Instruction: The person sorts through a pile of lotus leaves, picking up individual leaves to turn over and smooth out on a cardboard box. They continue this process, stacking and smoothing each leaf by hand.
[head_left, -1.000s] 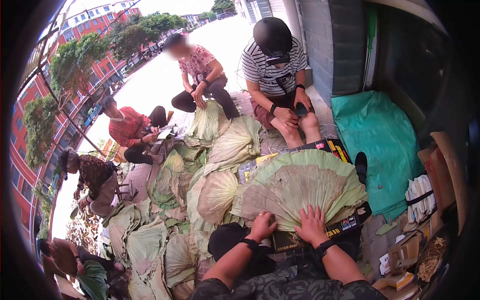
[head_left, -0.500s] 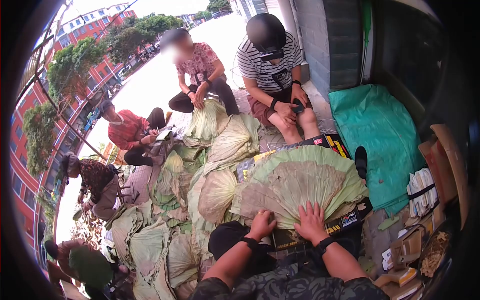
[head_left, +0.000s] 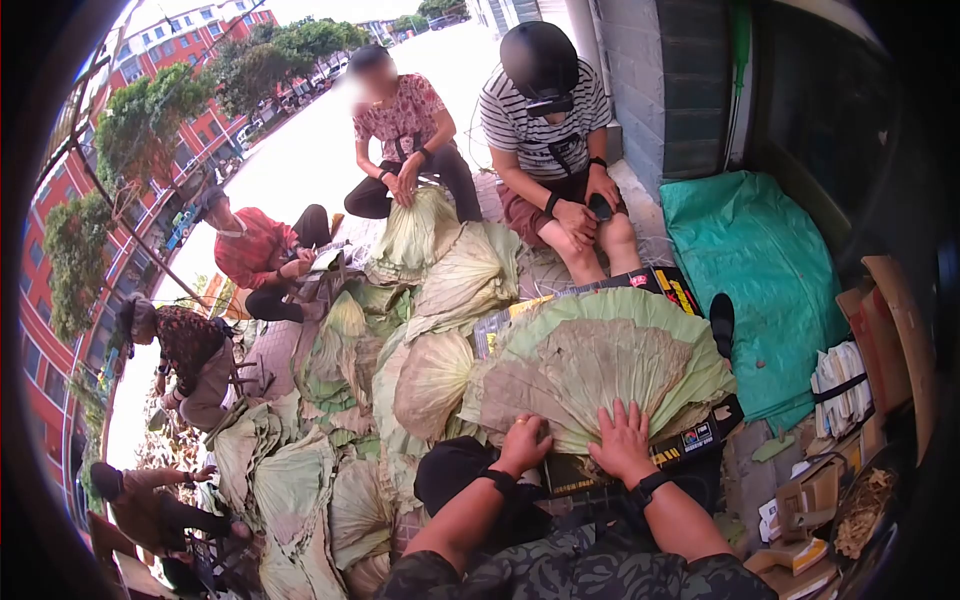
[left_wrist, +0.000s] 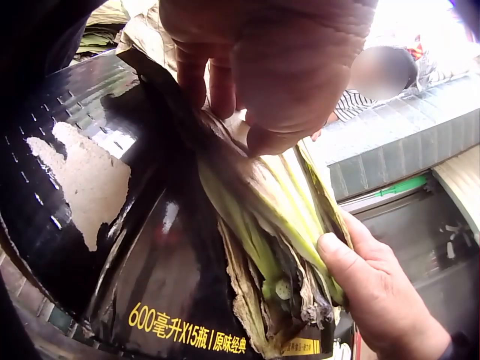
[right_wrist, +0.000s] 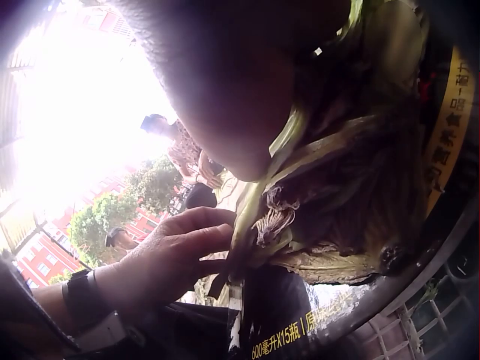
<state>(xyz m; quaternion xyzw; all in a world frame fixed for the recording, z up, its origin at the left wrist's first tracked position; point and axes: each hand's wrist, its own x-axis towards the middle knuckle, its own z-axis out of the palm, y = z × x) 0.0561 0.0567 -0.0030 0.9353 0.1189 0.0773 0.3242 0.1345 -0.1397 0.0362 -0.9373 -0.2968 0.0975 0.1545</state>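
Head view: a broad, fan-shaped stack of crinkled green-and-brown leaves (head_left: pixel 600 370) covers much of the black, yellow-lettered carton (head_left: pixel 690 440), stems at its near edge. Left hand (head_left: pixel 524 445) pinches there; right hand (head_left: pixel 622 440) presses, fingers spread. Light, even pressure should spare brittle folds.

Leaf stack (head_left: pixel 600 375) pale grn w/ brn patches; cardboard (left_wrist: pixel 176 277) blk w/ yel print; tarp (head_left: pixel 750 280) teal; shirt (head_left: pixel 520 140) b/w stripes.
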